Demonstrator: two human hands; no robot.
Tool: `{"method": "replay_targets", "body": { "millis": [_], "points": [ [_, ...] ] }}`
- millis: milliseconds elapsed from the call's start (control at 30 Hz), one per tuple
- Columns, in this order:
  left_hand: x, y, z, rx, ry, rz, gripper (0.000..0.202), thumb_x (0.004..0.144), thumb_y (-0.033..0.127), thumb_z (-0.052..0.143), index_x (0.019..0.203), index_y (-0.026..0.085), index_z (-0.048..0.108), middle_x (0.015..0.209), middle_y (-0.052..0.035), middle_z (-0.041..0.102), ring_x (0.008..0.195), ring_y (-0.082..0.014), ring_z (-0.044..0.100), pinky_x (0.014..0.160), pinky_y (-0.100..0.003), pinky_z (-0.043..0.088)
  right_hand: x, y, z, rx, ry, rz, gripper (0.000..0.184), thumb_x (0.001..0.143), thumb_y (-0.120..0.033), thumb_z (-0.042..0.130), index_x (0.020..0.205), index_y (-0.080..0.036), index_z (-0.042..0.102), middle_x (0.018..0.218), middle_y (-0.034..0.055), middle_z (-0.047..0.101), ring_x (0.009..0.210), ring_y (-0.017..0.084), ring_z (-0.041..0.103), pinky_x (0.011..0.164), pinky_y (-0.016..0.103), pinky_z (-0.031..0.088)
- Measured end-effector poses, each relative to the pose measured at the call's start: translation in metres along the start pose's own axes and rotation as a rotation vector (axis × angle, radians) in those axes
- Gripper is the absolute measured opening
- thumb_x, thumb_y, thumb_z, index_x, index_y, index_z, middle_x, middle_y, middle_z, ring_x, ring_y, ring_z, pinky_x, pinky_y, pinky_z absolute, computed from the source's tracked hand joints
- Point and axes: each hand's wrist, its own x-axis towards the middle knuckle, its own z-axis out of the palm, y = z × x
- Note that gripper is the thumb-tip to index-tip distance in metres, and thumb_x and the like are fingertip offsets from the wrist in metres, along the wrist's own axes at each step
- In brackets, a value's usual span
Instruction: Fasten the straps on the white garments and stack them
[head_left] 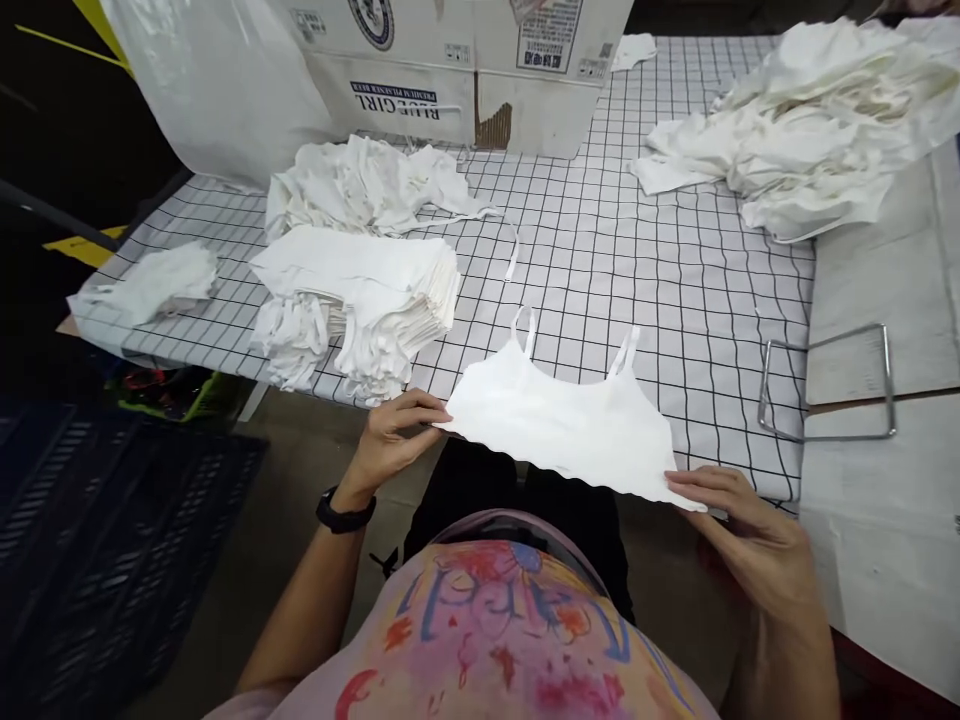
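A white strappy bralette (562, 420) is stretched out flat at the table's front edge, its two thin straps pointing away from me. My left hand (401, 435) pinches its left lower corner between thumb and fingers. At the opposite lower corner, my right hand (742, 520) grips the fabric the same way. The wavy bottom hem runs between both hands and hangs slightly past the table edge. Just beyond my left hand lies a neat stack of folded white garments (375, 290), with their straps bunched at the front.
A checked cloth (592, 250) covers the table. Loose white garments (367, 185) lie behind the stack, and a larger heap (817, 130) is at the back right. A cardboard box (540, 115) stands at the back. A metal wire frame (889, 380) sits at right, over cardboard (885, 500).
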Motion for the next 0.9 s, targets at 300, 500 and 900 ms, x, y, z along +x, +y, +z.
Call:
{"method": "replay_targets", "body": {
  "millis": [300, 500, 900],
  "points": [
    [-0.005, -0.002, 0.004, 0.02, 0.067, -0.074, 0.022, 0.086, 0.012, 0.07, 0.1, 0.025, 0.081, 0.097, -0.0032, 0.077, 0.088, -0.0159, 0.073, 0.079, -0.028, 0.059, 0.002, -0.021, 0.004, 0.02, 0.017, 0.012, 0.032, 0.091, -0.013, 0.072, 0.11, -0.037, 0.083, 0.107, 0.0026, 0.079, 0.097, 0.023, 0.074, 0.083, 0.039, 0.06],
    [0.002, 0.002, 0.007, -0.079, 0.123, -0.136, 0.014, 0.086, 0.017, 0.072, 0.095, 0.024, 0.08, 0.092, -0.004, 0.077, 0.09, -0.0185, 0.071, 0.077, -0.03, 0.058, 0.0, -0.028, 0.0, 0.009, 0.071, 0.004, 0.036, 0.091, -0.011, 0.072, 0.113, -0.037, 0.082, 0.107, 0.0021, 0.08, 0.096, 0.023, 0.074, 0.083, 0.038, 0.061],
    [0.0, 0.0, 0.005, -0.048, 0.063, -0.097, 0.017, 0.088, 0.015, 0.071, 0.098, 0.024, 0.08, 0.096, -0.0049, 0.076, 0.093, -0.019, 0.07, 0.082, -0.033, 0.056, -0.004, -0.028, 0.002, -0.06, 0.042, -0.044, 0.034, 0.091, -0.011, 0.072, 0.113, -0.036, 0.081, 0.112, 0.0023, 0.079, 0.1, 0.024, 0.073, 0.086, 0.042, 0.06]
  ]
}}
